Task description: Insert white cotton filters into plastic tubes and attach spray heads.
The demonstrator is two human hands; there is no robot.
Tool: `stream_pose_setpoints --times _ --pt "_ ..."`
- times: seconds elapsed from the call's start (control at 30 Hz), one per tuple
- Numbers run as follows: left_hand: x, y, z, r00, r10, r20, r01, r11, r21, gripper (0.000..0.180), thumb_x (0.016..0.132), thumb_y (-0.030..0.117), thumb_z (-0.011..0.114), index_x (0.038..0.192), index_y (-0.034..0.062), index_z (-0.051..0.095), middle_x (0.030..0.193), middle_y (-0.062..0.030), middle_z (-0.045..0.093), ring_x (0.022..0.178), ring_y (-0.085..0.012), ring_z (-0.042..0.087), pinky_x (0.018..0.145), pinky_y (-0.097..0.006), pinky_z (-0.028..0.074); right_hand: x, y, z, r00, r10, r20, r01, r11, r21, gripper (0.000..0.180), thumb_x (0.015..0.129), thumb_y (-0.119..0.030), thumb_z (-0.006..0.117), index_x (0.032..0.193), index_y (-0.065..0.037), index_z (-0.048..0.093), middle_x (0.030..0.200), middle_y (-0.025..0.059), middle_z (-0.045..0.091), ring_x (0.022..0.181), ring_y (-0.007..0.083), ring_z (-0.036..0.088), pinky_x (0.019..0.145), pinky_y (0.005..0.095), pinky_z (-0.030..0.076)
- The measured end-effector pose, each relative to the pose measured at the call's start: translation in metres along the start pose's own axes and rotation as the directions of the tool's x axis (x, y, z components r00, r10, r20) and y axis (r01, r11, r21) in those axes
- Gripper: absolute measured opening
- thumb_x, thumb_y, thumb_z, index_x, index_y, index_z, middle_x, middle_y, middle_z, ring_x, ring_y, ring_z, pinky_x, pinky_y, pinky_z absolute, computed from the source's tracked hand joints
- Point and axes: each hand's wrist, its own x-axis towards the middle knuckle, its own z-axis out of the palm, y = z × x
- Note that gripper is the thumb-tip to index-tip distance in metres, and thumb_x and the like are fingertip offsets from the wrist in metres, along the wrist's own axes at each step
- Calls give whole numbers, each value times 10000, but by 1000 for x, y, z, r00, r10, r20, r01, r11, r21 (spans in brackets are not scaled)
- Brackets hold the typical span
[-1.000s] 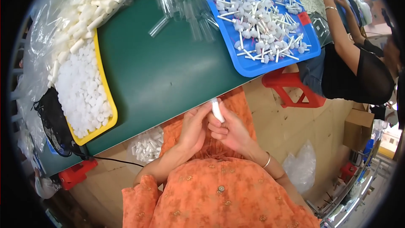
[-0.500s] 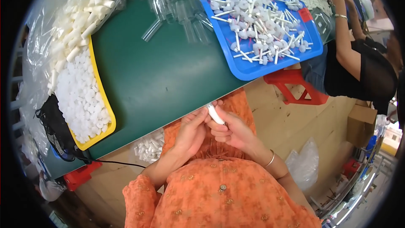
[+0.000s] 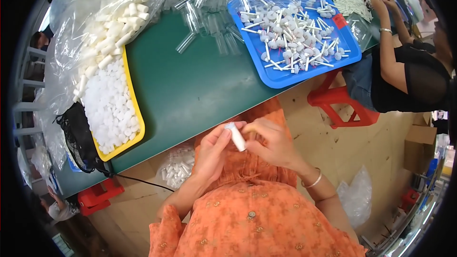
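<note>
Just off the table's front edge, over my lap, my left hand (image 3: 213,150) pinches a short white tube (image 3: 237,140) near its upper end, between thumb and fingers. A paler, translucent piece shows at that end. The tube tilts, its lower end toward my right hand (image 3: 272,143). That hand is close beside the tube with bent fingers. Its fingertips are smeared by motion, so whether they touch the tube or hold something small does not show.
Left on the green table (image 3: 185,85) lies a yellow tray (image 3: 139,109) of small white caps, beside a plastic bag of cream foam cylinders (image 3: 116,35). Clear tubes (image 3: 186,43) lie behind. A blue tray (image 3: 281,81) holds white-stemmed parts. A person (image 3: 402,74) works at right.
My right hand has drawn back to the right from its grip on the tube. The tube has come slightly lower, still in my left hand. The whole view has shifted a little.
</note>
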Motion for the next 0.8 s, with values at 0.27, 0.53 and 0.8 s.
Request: stream_pose_setpoints --times 0.27,0.53,0.8 --pt "-5 5 -6 989 -48 141 54 998 -39 336 1032 259 471 1176 -19 595 1063 -122 674 983 -188 655 855 -315 535 4 -15 0 830 -553 67 520 725 -452 653 723 -142 774 1292 11 493 1179 166 553 1026 330 577 844 396 494" --pt "-10 18 10 986 -116 118 115 993 17 368 1009 307 520 1157 -19 601 970 -113 689 878 -185 677 782 -308 562 2 -3 10 806 -590 -47 508 731 -456 625 647 -113 779 1198 12 512 1139 169 553 969 318 595 779 371 526" --pt "-4 8 3 964 -161 213 166 986 -5 263 979 225 580 1092 -12 588 977 -129 686 866 -200 688 794 -322 573 -8 1 13 878 -474 -71 400 806 -436 658 609 -121 773 1196 -12 494 1115 157 568 1008 314 581 852 385 501"
